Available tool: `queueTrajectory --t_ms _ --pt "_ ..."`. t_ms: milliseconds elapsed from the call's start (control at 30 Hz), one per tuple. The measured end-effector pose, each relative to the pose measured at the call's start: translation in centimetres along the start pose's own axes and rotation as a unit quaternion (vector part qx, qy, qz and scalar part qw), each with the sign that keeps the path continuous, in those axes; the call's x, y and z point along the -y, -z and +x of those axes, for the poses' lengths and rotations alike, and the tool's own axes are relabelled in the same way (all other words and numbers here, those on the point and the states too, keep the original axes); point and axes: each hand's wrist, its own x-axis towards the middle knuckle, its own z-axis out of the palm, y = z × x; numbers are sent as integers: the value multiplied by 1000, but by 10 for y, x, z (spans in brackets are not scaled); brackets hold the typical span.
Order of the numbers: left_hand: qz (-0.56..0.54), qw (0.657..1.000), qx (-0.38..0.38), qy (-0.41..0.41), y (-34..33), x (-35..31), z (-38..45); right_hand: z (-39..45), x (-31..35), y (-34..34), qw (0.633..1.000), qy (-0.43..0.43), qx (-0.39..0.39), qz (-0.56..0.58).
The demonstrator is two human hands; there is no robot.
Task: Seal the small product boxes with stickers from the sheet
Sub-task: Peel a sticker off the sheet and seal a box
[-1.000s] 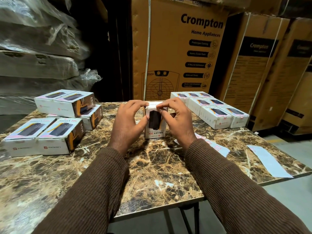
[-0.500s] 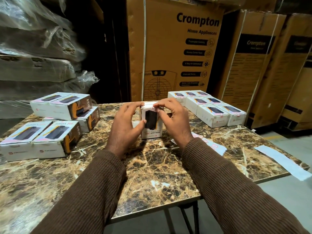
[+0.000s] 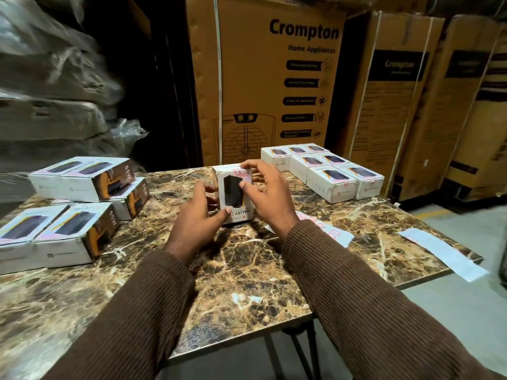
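White box point(image 3: 235, 193) has tilted, pink sticker point(image 3: 241, 173) showing.

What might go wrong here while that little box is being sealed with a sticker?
1. The sticker on the upright box may crease if the right hand presses it unevenly.
2. The white backing strip overhangs the table edge and may slide off.
3. The sticker sheet lies under the right wrist, so a sleeve could drag it.
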Motion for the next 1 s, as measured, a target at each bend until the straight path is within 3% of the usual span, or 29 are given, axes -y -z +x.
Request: queueTrajectory --t_ms 300,500,733,900,1000 --pt "-135 990 -33 -14 6 -7 -5 3 -2 1 998 -41 -45 23" --pt "-92 991 -100 19 8 2 2 7 -7 -1 992 -108 -51 28" --pt "-71 991 -110 18 5 6 8 8 -18 2 972 -231 -23 44" --pt "-73 991 -112 23 6 9 10 5 -21 5 964 -262 28 17" --pt "-15 993 -119 -1 4 6 8 8 -24 7 967 -249 29 -45"
